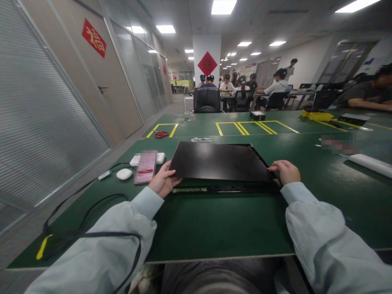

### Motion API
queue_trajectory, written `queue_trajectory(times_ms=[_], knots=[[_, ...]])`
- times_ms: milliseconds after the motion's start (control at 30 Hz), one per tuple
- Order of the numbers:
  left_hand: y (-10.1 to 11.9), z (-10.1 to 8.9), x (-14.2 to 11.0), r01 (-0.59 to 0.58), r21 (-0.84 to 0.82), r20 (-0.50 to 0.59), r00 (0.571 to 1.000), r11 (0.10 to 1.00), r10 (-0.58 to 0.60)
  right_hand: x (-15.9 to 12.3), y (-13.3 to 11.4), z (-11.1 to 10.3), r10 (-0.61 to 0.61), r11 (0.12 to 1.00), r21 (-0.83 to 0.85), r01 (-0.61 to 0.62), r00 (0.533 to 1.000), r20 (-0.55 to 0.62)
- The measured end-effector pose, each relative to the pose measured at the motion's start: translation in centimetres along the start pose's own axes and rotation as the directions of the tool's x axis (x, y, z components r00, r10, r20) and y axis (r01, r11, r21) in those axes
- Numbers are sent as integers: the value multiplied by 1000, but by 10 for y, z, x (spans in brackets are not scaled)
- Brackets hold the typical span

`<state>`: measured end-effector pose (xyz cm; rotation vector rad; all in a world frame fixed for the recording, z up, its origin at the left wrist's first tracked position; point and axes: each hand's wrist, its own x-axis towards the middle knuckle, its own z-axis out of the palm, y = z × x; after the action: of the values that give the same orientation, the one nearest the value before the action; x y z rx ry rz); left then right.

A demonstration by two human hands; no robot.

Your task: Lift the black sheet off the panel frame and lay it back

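Black panel, gripped by left hand and right hand, tilts above green tabletop under office ceiling lights.

I count one left hand and one right hand on one black panel — plus one dark frame, one phone, one pair of red scissors, one round white case, one small black box, two big red diamond signs — people overlap, no sure number

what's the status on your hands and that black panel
Left hand and right hand gripping black panel at its sides. Near edge raised above dark frame. Phone to the left, clear of panel.
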<state>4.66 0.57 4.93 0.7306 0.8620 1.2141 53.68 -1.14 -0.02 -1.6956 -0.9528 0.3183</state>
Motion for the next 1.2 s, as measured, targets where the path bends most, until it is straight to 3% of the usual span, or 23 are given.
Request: queue_trajectory(times_ms=[200,633,967,1200], knots=[[1,0,2,39,11,9,999,999,-39,-6,-5,-1,67,996,-63,-65,997,28],[-9,-4,11,31,1,-22,999,1000,-31,-2,1,-4,-37,964,-261,54,997,71],[-7,-3,11,52,-14,-48,997,999,-53,1,3,-7,-48,963,-267,48,999,7],[-10,-7,14,35,-29,-23,999,999,-36,8,7,0,-105,942,-313,123,992,72]])
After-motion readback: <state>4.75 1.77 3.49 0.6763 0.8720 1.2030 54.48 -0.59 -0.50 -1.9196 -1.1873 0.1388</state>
